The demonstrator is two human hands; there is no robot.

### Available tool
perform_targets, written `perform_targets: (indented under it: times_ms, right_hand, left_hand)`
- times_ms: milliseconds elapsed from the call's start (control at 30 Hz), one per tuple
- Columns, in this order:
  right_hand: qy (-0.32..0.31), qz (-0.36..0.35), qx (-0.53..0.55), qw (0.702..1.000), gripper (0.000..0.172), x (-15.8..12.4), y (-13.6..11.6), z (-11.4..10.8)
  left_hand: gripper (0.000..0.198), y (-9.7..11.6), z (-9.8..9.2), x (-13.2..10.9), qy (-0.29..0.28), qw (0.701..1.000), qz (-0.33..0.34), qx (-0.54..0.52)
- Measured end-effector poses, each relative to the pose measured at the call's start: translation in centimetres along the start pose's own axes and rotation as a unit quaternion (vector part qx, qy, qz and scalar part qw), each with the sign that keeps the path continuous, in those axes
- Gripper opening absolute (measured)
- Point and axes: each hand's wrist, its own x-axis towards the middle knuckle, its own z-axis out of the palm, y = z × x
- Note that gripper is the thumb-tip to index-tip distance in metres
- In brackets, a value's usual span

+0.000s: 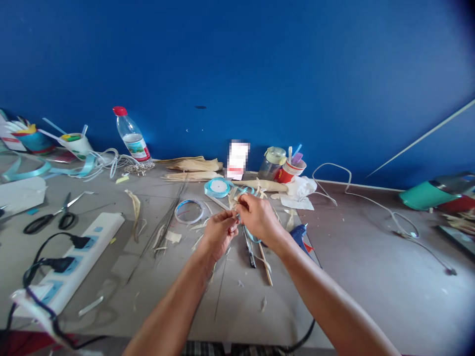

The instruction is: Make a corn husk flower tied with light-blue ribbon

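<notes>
- Husk strips [233,197]: a small bunch of pale dried strips held just above the bench [371,277], at mid-frame between the two hands. The exact shape of the bunch is hidden by the fingers.
- Light-blue ribbon [252,238]: it runs from the fingertips and loops down under the right wrist. It appears to lie against the strips where the two hands meet.
- Left hand [218,232]: fingers curled in, thumb and forefinger closed in a pinch on the near end of the husk strips.
- Right hand [260,215]: likewise closed, fingertips touching those of the left hand and seemingly gripping the ribbon.
- Judgement on technique: the left pinch should stay close to the point of contact so that the brittle strips do not splay. The ribbon is best kept flat and lightly taut, because a twist would show and a hard pull could split the husk.
- Ribbon spool [218,187]: just behind the hands. The slack loop should hang clear of the blue glue gun [299,232], which is beside the right wrist.
- A thin wooden stick [265,257] and husk scraps lie beneath the hands.
- Farther left are the scissors [55,217] and the power strip [81,252]. A water bottle [131,136] stands at the blue wall.
</notes>
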Motion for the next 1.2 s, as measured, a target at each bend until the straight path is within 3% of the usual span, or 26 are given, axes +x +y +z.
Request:
perform_targets:
  times_ms: [267, 900, 1200]
  right_hand:
    - [-0.026, 0.004, 0.078, 0.997, 0.013, -0.5, 0.9, -0.2]
    - [-0.031, -0.061, -0.035, 0.997, 0.014, -0.6, 1.2, 0.6]
    - [-0.016, -0.11, -0.072, 0.991, 0.015, -0.4, 1.3, 1.2]
  left_hand:
    - [0.015, -0.1, -0.6, 0.3, 0.005, 1.0, -0.015, -0.01]
    - [0.018, 0.2, -0.3, 0.0, 0.019, 0.999, -0.019, -0.026]
    - [0.027, 0.1, -0.2, 0.2, 0.034, 0.999, 0.005, 0.018]
